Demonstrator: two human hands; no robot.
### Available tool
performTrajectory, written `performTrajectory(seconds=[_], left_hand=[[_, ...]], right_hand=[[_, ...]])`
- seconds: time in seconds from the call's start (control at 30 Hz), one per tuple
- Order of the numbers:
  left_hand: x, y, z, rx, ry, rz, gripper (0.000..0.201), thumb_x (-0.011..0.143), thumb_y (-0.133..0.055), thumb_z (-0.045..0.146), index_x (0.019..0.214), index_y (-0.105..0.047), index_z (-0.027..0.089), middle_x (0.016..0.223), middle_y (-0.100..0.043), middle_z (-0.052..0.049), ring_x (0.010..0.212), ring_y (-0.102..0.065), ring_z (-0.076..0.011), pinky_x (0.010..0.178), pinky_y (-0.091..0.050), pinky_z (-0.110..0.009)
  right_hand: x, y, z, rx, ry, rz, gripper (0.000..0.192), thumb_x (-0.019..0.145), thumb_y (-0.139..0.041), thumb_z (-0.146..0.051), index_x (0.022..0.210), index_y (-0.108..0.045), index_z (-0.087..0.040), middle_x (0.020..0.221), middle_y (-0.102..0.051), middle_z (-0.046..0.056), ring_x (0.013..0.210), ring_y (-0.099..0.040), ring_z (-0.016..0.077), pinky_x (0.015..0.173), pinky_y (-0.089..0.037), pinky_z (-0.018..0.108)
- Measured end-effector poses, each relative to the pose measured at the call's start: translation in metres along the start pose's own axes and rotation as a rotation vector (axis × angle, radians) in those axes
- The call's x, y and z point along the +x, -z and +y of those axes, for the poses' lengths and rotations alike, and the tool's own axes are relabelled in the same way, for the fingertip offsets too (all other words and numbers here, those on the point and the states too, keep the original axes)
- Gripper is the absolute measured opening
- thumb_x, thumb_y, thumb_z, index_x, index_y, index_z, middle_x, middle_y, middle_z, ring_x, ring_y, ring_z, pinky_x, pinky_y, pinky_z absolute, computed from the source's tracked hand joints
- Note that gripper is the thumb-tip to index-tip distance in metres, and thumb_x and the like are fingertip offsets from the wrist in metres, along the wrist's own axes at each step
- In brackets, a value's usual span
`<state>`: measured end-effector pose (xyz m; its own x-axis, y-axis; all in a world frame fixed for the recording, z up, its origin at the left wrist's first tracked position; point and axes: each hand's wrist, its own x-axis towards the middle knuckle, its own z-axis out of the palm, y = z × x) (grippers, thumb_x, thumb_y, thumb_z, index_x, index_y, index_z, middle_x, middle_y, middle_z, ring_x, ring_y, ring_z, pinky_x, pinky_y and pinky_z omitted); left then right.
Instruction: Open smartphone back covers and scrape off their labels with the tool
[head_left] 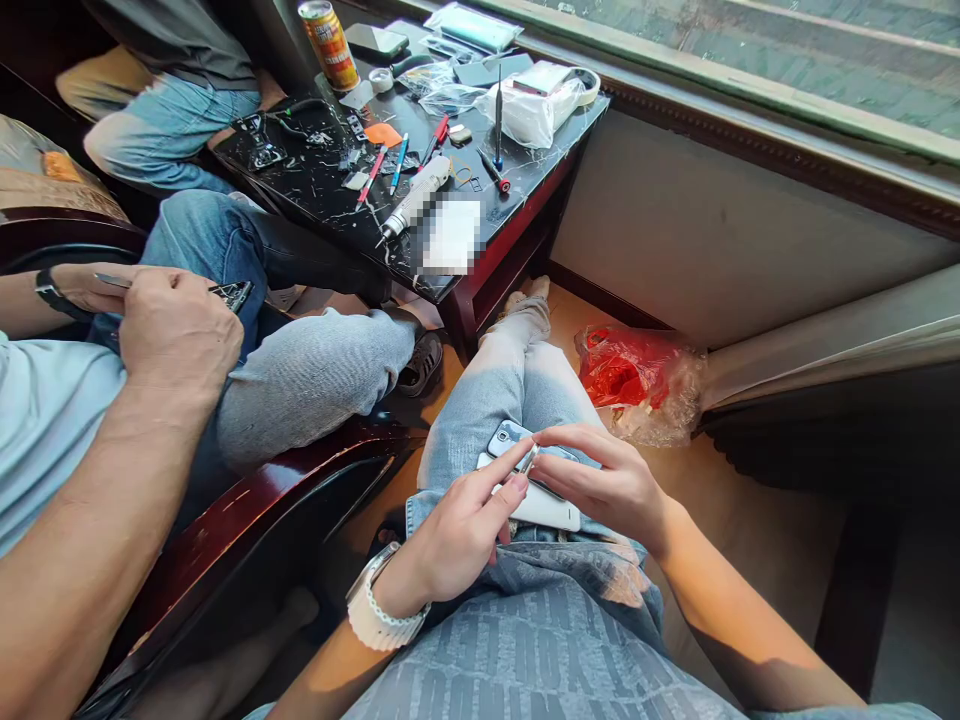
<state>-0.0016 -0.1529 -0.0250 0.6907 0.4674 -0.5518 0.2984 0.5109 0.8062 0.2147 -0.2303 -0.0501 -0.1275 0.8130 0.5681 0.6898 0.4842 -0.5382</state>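
Note:
Both my hands meet above my lap around a small, thin, silvery-white piece (529, 460) whose kind I cannot make out. My left hand (466, 525), with a white band on its wrist, pinches it between thumb and fingers. From the other side my right hand (604, 470) has its fingertips closed on the same piece. Beneath the hands, a blue-grey phone (507, 437) with a round camera lens lies on my thighs. A white phone or phone cover (551, 510) rests there too, partly hidden by my fingers.
A black marbled table (330, 205) ahead bears a drink can (328, 45), screwdrivers, an electric hand tool (416, 200) and plastic bags. To my left a co-worker's hand (176, 320) works on a circuit board (231, 295). A red plastic bag (622, 370) lies on the floor.

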Motion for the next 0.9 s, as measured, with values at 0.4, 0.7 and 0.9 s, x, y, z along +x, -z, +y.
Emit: performTrajectory(seconds=[0.4, 0.7, 0.9], left_hand=[[-0.003, -0.001, 0.006, 0.215, -0.063, 0.078, 0.058, 0.102, -0.060, 0.056, 0.155, -0.058, 0.031, 0.096, -0.072, -0.005, 0.073, -0.059, -0.0186, 0.061, -0.046, -0.026], [0.004, -0.002, -0.001, 0.305, -0.083, 0.103, 0.060, 0.103, -0.057, 0.059, 0.157, -0.055, 0.034, 0.109, -0.073, -0.007, 0.085, -0.064, -0.0216, 0.065, -0.049, -0.027], [0.004, -0.002, 0.001, 0.262, -0.069, 0.117, 0.063, 0.105, -0.052, 0.060, 0.162, -0.048, 0.033, 0.078, -0.067, -0.002, 0.061, -0.059, -0.0159, 0.057, -0.050, -0.025]], right_hand=[[0.010, -0.010, 0.011, -0.056, 0.048, -0.033, 0.018, 0.102, -0.060, -0.007, 0.105, -0.068, -0.023, 0.090, -0.059, 0.005, 0.077, -0.052, 0.0173, 0.068, -0.050, 0.030], [0.016, -0.011, 0.014, -0.053, 0.050, -0.115, 0.010, 0.105, -0.059, -0.010, 0.103, -0.065, -0.018, 0.094, -0.061, 0.008, 0.081, -0.050, 0.0195, 0.075, -0.050, 0.032], [0.008, -0.015, 0.018, -0.016, 0.058, -0.097, 0.018, 0.107, -0.051, -0.010, 0.096, -0.062, -0.019, 0.094, -0.062, 0.008, 0.080, -0.051, 0.0201, 0.074, -0.048, 0.032]])
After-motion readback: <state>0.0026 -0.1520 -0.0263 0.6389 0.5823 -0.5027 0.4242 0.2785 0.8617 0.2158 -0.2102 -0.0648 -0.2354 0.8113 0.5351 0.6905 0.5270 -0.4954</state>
